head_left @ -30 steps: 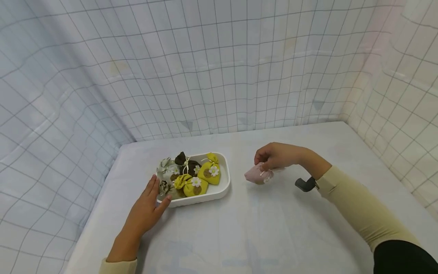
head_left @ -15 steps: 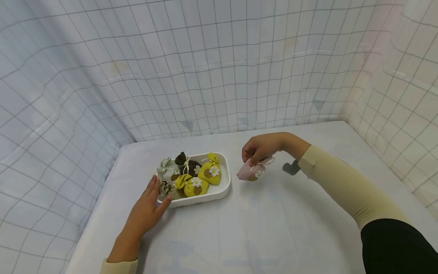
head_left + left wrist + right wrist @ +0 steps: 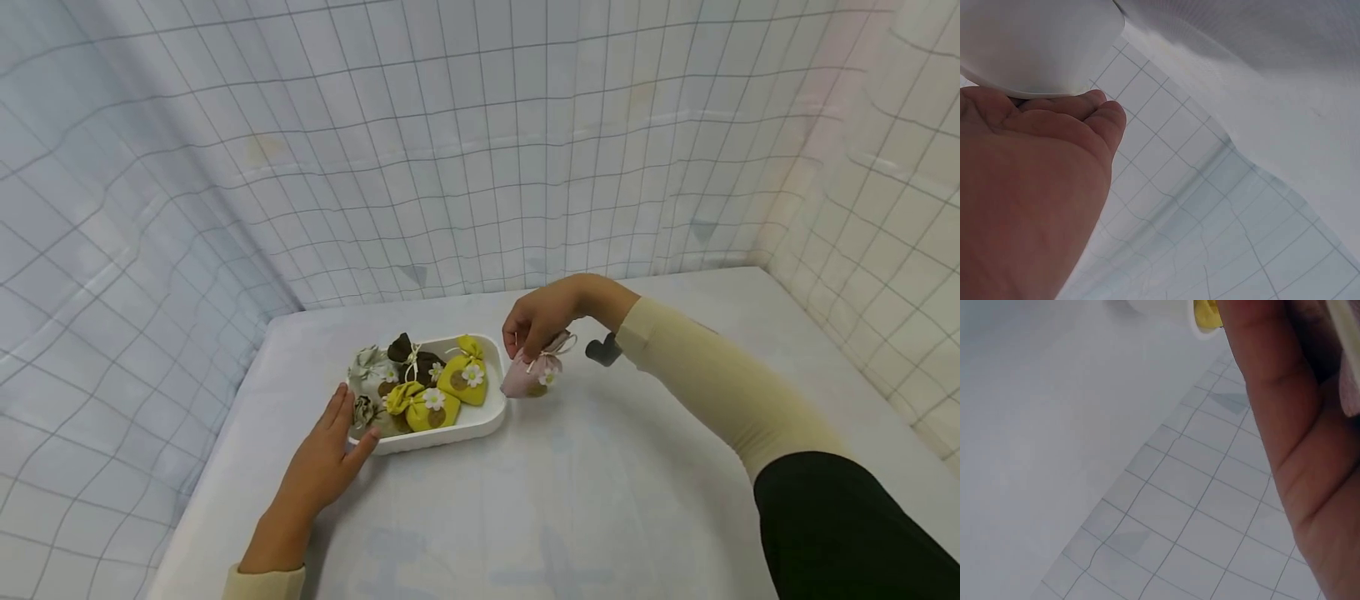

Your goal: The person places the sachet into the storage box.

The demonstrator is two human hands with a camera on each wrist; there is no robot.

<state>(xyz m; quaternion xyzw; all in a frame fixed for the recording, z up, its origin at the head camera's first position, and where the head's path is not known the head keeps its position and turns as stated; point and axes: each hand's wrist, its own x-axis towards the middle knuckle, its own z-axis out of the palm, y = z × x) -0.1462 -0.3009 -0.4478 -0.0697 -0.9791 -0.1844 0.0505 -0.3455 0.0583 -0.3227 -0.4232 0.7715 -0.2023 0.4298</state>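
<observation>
My right hand point(image 3: 545, 315) pinches a small pink drawstring pouch point(image 3: 527, 377) with a white flower, held just off the right end of a white tray point(image 3: 480, 429). In the right wrist view only a sliver of the pink cloth point(image 3: 1350, 394) shows beside the fingers. At the tray's left end lies my left hand point(image 3: 324, 458), fingers straight along the rim and thumb at the front corner. The left wrist view has those fingers against the tray's outer wall point(image 3: 1035, 50). Inside the tray sit two yellow pouches point(image 3: 435, 412), a dark brown pouch point(image 3: 420, 367) and grey-green ones point(image 3: 367, 371).
A white cloth covers the table point(image 3: 600, 500). White sheets with a grid pattern point(image 3: 465, 167) hang behind it and on both sides. A dark grey wrist-camera piece point(image 3: 602, 350) sticks out below the right wrist.
My right hand has carried the pink pouch leftward, from well right of the tray to right beside its rim. The left hand has stayed in place at the tray.
</observation>
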